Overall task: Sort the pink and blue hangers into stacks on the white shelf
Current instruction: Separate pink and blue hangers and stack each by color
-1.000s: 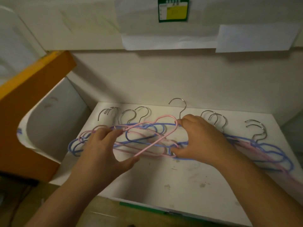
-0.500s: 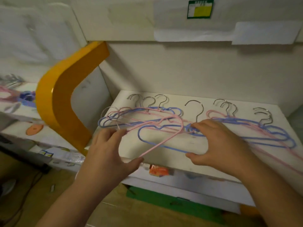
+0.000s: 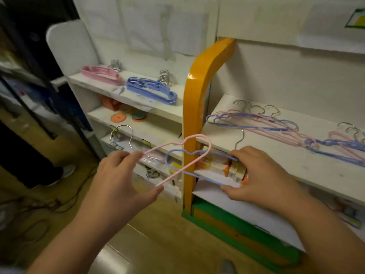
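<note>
Left hand (image 3: 120, 175) pinches pink wire hanger (image 3: 178, 157) mid-frame – long axis toward pink stack (image 3: 100, 75), upper left; right hand (image 3: 254, 175) grips blue wire hanger (image 3: 189, 167) – blue stack (image 3: 152, 89) beside

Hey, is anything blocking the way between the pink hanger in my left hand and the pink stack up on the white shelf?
Nothing visible blocks it. The pink hanger in the left hand has open air up-left to the pink stack. Its loop crosses the blue hanger held by the right hand.
</note>
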The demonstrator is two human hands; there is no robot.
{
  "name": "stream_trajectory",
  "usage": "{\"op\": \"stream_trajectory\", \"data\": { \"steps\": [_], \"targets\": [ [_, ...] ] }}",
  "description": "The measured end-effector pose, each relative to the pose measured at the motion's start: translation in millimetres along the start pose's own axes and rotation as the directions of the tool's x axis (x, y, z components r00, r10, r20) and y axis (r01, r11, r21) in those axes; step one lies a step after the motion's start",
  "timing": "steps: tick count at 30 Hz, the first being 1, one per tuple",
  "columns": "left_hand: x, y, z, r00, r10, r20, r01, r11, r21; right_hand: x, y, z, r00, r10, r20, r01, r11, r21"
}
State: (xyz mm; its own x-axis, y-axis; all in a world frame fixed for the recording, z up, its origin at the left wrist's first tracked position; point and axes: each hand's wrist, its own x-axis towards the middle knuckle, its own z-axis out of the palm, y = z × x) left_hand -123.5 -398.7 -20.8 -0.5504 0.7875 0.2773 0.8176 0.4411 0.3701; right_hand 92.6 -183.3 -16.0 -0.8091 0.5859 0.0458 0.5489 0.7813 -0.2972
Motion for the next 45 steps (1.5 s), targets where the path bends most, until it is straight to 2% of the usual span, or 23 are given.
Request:
{"op": "stream_trajectory", "data": {
  "steps": [9, 15, 20, 26, 31, 37, 42, 45],
  "targets": [
    [7.4, -103.0, -36.4, 0.978, -0.205, -0.044, 0.207, 0.977, 0.054, 87.6, -98.8, 49.3, 0.991, -0.129, 0.025, 0.127, 0.99, 0.058],
    [74.5, -167.2, -35.7, 0.973, -0.225, -0.052, 0.229, 0.968, 0.104, 189.8, -127.0, 86.1, 0.99, -0.143, 0.012, 0.142, 0.986, 0.083],
    [149.7, -214.0, -41.8, 0.972, -0.232, -0.044, 0.236, 0.962, 0.14, 284.3, -144.0, 91.6, 0.993, -0.113, 0.014, 0.111, 0.987, 0.112],
    [224.3, -255.2, -46.5, 0.973, -0.23, -0.03, 0.232, 0.966, 0.117, 356.2, -158.3, 79.3, 0.995, -0.059, -0.085, 0.071, 0.987, 0.146],
    [293.1, -288.0, -35.3, 0.989, -0.135, 0.059, 0.131, 0.989, 0.07, 396.4, -158.1, 83.2, 0.993, 0.037, -0.111, -0.021, 0.99, 0.142],
    [397.9, -339.9, -22.4, 0.986, 0.052, 0.157, -0.054, 0.999, 0.007, 457.1, -166.6, 89.2, 0.96, 0.189, -0.206, -0.171, 0.98, 0.1],
    [482.7, -394.0, -18.6, 0.925, 0.251, 0.285, -0.248, 0.968, -0.048, 502.5, -190.4, 99.6, 0.931, 0.274, -0.242, -0.272, 0.961, 0.042],
    [526.7, -425.7, -14.6, 0.886, 0.328, 0.327, -0.332, 0.942, -0.045, 524.8, -202.4, 106.3, 0.919, 0.329, -0.218, -0.327, 0.944, 0.046]
  ]
}}
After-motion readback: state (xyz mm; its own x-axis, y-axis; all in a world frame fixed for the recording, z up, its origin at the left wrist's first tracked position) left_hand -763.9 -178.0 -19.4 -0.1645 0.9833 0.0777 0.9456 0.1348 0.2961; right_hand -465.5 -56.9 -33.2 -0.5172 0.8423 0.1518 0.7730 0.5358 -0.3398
